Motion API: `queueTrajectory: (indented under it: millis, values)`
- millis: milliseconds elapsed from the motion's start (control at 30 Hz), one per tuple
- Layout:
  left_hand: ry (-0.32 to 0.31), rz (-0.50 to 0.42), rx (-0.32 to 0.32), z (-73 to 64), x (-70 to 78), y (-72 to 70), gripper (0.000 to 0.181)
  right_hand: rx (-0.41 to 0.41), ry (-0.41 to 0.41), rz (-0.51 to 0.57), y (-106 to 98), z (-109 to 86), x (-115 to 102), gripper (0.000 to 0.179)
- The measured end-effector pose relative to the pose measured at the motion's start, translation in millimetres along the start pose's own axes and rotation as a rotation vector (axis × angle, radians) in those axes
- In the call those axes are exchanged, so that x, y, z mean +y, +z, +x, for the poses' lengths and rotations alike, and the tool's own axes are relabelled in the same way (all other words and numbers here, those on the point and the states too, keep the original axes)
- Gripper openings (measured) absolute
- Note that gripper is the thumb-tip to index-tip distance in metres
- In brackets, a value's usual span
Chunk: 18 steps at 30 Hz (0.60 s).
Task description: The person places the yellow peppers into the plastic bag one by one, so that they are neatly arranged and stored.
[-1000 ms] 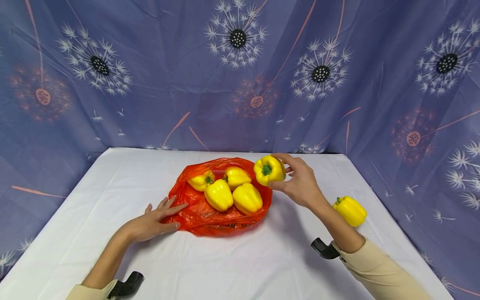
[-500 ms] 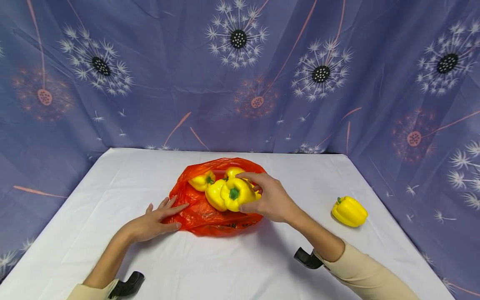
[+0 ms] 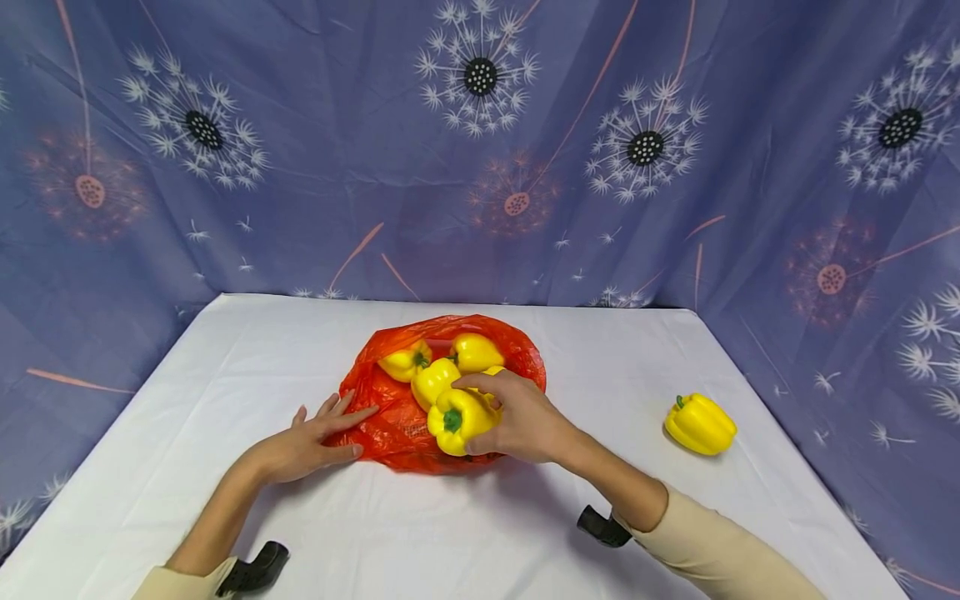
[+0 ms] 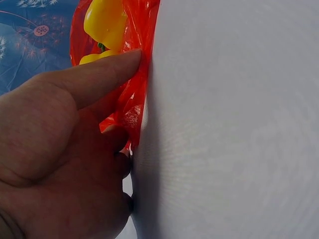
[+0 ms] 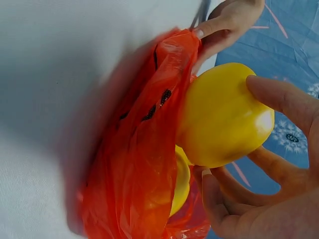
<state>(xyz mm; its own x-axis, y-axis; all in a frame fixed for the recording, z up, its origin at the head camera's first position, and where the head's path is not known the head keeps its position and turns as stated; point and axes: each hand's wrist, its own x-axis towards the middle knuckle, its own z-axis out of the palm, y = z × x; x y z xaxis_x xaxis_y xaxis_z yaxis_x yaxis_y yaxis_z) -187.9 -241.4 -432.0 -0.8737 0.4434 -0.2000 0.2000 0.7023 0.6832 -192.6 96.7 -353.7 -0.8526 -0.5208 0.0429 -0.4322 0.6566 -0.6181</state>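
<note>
A red plastic bag [image 3: 375,417] lies open on the table with several yellow bell peppers in it, among them one pepper [image 3: 477,353] at the back. My right hand [image 3: 525,421] grips another yellow bell pepper [image 3: 456,423] between thumb and fingers, at the bag's front edge, its green stem facing left. In the right wrist view this held pepper [image 5: 227,117] is just above the bag's rim. My left hand [image 3: 303,448] rests with fingers spread on the bag's left side. The left wrist view shows its thumb along the red plastic [image 4: 132,107].
One more yellow bell pepper [image 3: 701,424] lies alone on the white-covered table [image 3: 360,533], to the right. A blue curtain with a dandelion print [image 3: 337,150] hangs behind and beside the table.
My right hand has carried the held pepper from the bag's right rim leftward and toward me, over the bag's front part. The left hand has stayed in place.
</note>
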Motion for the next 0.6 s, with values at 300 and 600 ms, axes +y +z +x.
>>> queueTrajectory:
  millis: [300, 600]
  values:
    - [-0.008, -0.002, -0.003, 0.9, 1.0, 0.1, 0.067, 0.001, -0.009, -0.012, 7, 7.4, -3, 0.065]
    - [-0.012, -0.015, -0.004, 0.0, -0.4, 0.2, 0.067, -0.006, 0.014, 0.004, 12, 13.6, -4, 0.066]
